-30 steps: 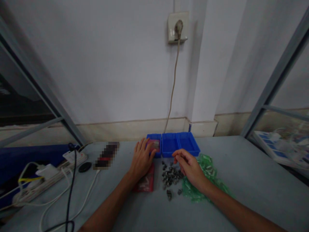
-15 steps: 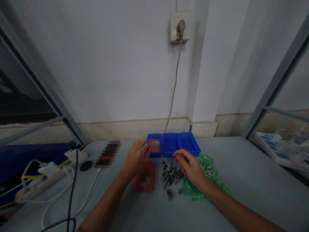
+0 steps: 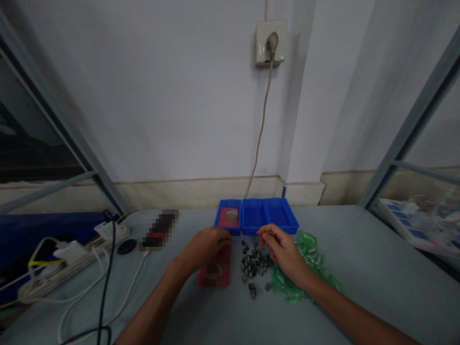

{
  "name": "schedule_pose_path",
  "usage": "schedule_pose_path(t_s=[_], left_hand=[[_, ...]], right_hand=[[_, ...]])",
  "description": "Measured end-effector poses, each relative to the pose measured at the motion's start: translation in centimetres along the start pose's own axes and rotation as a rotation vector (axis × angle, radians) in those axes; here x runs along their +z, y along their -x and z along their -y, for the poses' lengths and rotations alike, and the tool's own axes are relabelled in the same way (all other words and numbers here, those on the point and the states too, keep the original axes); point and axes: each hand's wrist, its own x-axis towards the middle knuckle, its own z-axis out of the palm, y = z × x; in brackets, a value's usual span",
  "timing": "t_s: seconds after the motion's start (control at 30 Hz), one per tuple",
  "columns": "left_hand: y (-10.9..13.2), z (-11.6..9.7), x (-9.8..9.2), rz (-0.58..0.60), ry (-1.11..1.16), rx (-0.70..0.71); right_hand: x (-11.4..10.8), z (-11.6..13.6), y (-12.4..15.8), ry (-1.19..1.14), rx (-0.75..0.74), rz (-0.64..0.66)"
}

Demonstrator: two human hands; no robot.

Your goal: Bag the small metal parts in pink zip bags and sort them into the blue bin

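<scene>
My left hand (image 3: pixel 211 240) is over the far end of a red tray (image 3: pixel 223 275) holding small pale pieces. Its fingers bend downward and their tips are hidden, so whether it grips anything does not show. To the right, my right hand (image 3: pixel 282 247) is closed, thumb and fingers drawn together above the edge of a pile of small metal parts (image 3: pixel 254 262). Anything in that pinch is too small to make out. Green plastic packets (image 3: pixel 312 254) lie beneath and beside the right wrist. Behind the hands, a blue bin (image 3: pixel 217 221) holds a red piece with pale bits on it.
Two more blue bins (image 3: pixel 254 215) stand beside the first, near the wall. On the left lie a blurred phone-like device (image 3: pixel 160 230) on a white cable, a black disc (image 3: pixel 127 247) and a power strip (image 3: pixel 32 287). A white partitioned tray (image 3: pixel 409 230) sits at the far right.
My left hand has moved from the edge of the left blue bin toward me, down over the red tray. My right hand has stayed almost where it was.
</scene>
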Motion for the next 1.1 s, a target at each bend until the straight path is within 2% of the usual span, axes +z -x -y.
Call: schedule_pose_path(t_s=[0.13,0.27,0.53,0.7,0.8,0.93,1.1], left_hand=[[0.1,-0.9,-0.4,-0.02,-0.054,0.026],[0.4,-1.1,-0.5,0.045,-0.081,0.06],[0.5,-0.7,-0.4,0.016,0.02,0.065],[0.4,-2.2,-1.3,-0.074,0.251,0.045],[0.4,-3.7,-1.2,-0.116,0.449,0.056],[0.3,-5.2,0.6,-0.271,0.57,0.047],[0.3,-5.6,3.0,-0.418,0.527,-0.049]], right_hand=[[0.0,0.2,0.0,-0.004,-0.025,0.005],[0.0,0.2,0.0,-0.012,-0.023,0.004],[-0.1,-0.1,-0.1,0.005,-0.01,0.014],[-0.1,-0.2,-0.1,0.04,-0.002,0.053],[0.1,0.2,0.4,0.056,0.004,0.147],[0.5,0.9,1.3,-0.007,-0.011,0.349],[0.6,1.0,1.6,-0.133,0.001,0.405]])
